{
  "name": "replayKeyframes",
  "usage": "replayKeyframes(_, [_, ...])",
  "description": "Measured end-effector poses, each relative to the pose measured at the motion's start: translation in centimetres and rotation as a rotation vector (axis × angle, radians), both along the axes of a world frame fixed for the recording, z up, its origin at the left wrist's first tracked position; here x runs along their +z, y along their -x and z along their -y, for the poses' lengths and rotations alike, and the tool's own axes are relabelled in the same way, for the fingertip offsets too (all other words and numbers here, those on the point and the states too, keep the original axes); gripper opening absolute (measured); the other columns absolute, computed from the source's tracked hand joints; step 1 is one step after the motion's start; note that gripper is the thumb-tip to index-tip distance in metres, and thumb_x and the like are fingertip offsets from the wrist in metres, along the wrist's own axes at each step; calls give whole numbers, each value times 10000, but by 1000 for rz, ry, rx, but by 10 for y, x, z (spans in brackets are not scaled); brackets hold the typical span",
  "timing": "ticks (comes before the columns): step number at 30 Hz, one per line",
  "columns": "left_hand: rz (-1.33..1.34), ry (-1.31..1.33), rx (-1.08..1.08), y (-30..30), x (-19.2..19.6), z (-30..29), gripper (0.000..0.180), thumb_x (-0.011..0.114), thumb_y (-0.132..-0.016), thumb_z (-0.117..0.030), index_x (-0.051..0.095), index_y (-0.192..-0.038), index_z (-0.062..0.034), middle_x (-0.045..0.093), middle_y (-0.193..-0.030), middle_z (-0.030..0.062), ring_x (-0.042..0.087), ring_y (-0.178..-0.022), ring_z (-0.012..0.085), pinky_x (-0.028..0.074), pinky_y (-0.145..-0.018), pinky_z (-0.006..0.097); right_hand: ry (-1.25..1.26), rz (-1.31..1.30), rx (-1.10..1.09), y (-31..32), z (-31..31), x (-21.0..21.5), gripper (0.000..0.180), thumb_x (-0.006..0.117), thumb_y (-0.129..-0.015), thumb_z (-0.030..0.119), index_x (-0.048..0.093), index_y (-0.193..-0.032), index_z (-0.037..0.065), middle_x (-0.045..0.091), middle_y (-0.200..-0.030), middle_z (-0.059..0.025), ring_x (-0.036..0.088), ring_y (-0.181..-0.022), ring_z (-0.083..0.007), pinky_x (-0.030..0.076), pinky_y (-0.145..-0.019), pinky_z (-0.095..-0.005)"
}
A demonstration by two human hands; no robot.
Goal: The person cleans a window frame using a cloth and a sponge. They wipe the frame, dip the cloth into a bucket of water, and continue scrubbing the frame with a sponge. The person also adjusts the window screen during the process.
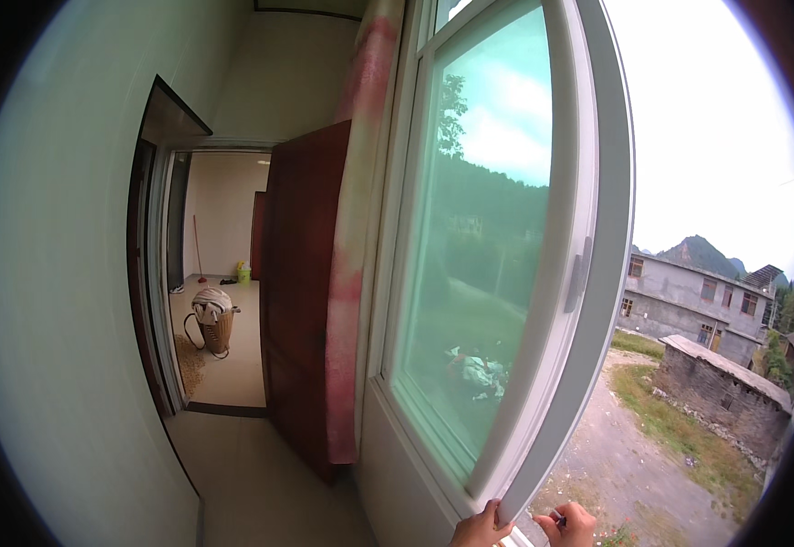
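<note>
A white-framed sliding window (588, 273) with green-tinted glass stands partly open in front of me. At the bottom of the picture, my left hand (481, 527) is closed against the lower end of the window frame, thumb on its edge. Just outside that frame edge, my right hand (572, 526) is closed in a pinch. Something small and dark shows between its thumb and fingers, too small to name. The lower parts of both hands are cut off by the picture's edge.
A pink and cream curtain (347, 356) hangs left of the window, beside an open dark red door (301, 292). Through the doorway a woven back basket (214, 330) stands on the floor. Outside are a dirt road (607, 456), a low brick shed (721, 392) and a grey building (698, 296).
</note>
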State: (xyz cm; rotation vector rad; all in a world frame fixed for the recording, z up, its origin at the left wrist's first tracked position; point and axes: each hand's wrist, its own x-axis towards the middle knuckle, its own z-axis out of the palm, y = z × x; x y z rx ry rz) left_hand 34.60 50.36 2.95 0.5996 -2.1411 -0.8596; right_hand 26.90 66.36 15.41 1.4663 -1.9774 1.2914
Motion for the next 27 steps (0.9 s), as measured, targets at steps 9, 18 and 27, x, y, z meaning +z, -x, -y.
replayKeyframes(9, [96,-117,1,14,7,41,668,710,-867,-385,381,-1356,-71,720,-881,119,713,-784,308,557,-653,423,-198,71,62,53,91,-5,192,669,-934,231,595,-939,54,601,-616,-166,631,-602,-389,484,-531,-433])
replayKeyframes(18, [61,-129,-149,4,-3,24,615,667,-920,-375,361,-1331,-34,654,-748,94,676,-661,302,525,-566,399,-192,111,89,35,81,-21,252,676,-939,189,499,-916,11,612,-663,-161,631,-577,-327,470,-518,-385])
replayKeyframes(27, [36,-192,-41,5,7,67,552,701,-898,-308,422,-1289,-35,704,-842,129,701,-779,323,544,-668,415,-161,81,76,32,137,-23,262,669,-945,198,484,-905,17,595,-648,-166,603,-570,-348,449,-502,-405])
